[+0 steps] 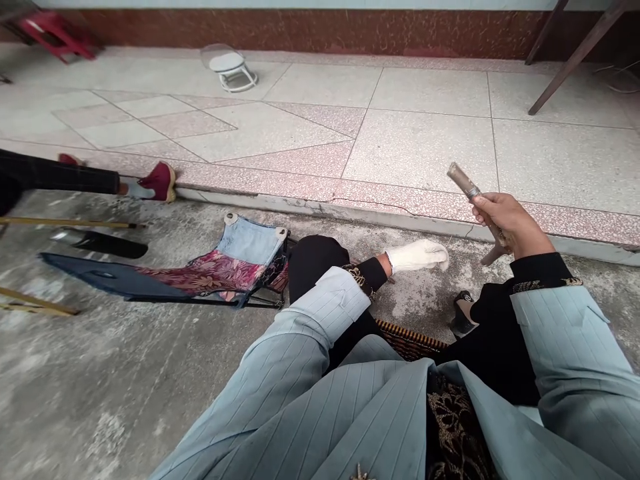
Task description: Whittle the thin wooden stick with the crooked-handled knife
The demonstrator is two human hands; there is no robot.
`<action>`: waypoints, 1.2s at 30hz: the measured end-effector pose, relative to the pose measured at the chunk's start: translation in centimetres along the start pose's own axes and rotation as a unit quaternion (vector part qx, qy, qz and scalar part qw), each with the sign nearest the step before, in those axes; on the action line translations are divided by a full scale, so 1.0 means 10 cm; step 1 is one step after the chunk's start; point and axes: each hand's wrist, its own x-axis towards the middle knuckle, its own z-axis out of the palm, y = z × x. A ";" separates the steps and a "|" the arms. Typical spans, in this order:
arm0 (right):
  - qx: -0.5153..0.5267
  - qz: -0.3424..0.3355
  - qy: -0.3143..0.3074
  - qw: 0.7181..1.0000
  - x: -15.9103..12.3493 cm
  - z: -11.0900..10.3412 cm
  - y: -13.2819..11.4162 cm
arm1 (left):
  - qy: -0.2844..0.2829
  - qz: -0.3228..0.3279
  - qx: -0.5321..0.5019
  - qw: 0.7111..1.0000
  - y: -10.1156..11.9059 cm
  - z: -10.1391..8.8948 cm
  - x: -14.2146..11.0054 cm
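My right hand (505, 223) is closed around a knife-like tool (467, 185). Its wooden handle, with a metal ring, sticks up to the left, and the lower end pokes out below my fist. My left hand (419, 255) wears a white glove and rests low on the concrete floor (125, 373) just in front of the tiled step. Its fingers are bunched together, and what they hold, if anything, is hidden. Both arms are in pale blue striped sleeves over black cuffs.
A low folding stool (225, 267) with floral cloth lies to the left. Bamboo sticks (65, 222) and a dark blade (100, 243) lie further left. Another person's leg with a red shoe (161, 180) rests on the step. A woven basket edge (410, 340) is between my knees.
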 end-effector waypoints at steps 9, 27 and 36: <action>-0.376 -0.022 -0.081 0.923 0.05 0.12 0.10 | 0.120 0.028 0.063 0.990 0.01 -0.37 -0.07; -0.063 0.017 -0.134 0.989 -0.15 0.13 -0.13 | 0.026 0.029 0.082 0.996 -0.16 -0.13 0.07; -0.231 0.035 -0.510 0.828 -0.18 0.15 -0.12 | 0.007 0.044 0.089 0.995 -0.20 -0.34 0.00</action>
